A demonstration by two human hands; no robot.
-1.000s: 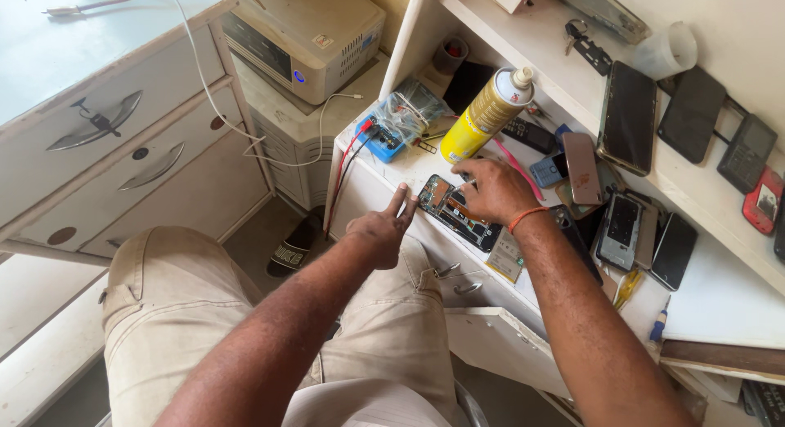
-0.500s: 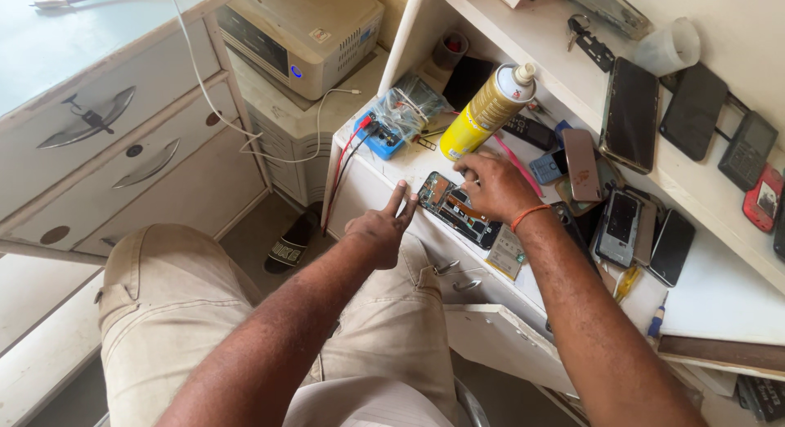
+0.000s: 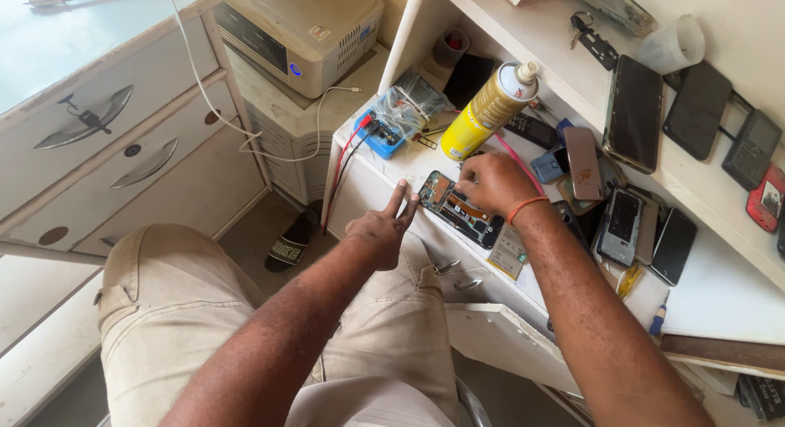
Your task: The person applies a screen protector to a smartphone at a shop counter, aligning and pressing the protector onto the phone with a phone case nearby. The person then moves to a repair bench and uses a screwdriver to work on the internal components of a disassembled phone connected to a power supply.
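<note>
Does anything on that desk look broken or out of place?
Yes. The phone under the right hand lies with its back off and its inner parts bare. The yellow spray can behind it leans instead of standing upright. A lone black sandal lies on the floor beside the desk.

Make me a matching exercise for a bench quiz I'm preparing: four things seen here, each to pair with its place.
Things:
1. opened phone
2. yellow spray can
3. blue module
4. plastic cup

Places:
a. on the upper shelf, lying on its side
b. under the right hand, at the desk's front edge
c. at the desk's left end, with red and black wires
d. behind the right hand, leaning

Pairs: 1-b, 2-d, 3-c, 4-a
</note>
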